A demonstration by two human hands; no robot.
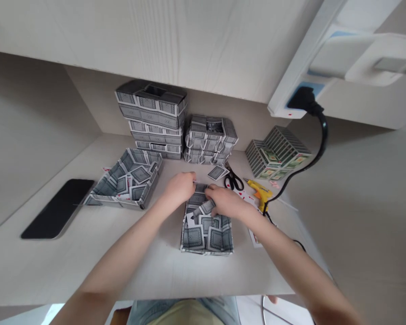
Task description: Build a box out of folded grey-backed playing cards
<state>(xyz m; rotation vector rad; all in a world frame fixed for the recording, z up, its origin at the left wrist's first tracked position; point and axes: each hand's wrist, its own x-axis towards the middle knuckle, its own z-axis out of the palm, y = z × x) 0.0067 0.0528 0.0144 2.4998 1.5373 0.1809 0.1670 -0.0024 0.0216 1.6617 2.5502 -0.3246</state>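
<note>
A shallow tray folded from grey-backed playing cards (206, 237) lies on the pale desk in front of me. My left hand (179, 187) is closed on the tray's far left corner, fingers pinched at the rim. My right hand (225, 203) rests over the tray's far right part, fingers curled and pressing on a card there. The far wall of the tray is hidden behind both hands.
Another card tray (126, 180) lies to the left, and a black phone (59, 207) lies further left. Two stacks of card boxes (152, 119) (209, 140) stand at the back. Scissors (233, 180), a yellow glue gun (260, 192), a loose card (218, 172) and card packs (277, 153) are on the right.
</note>
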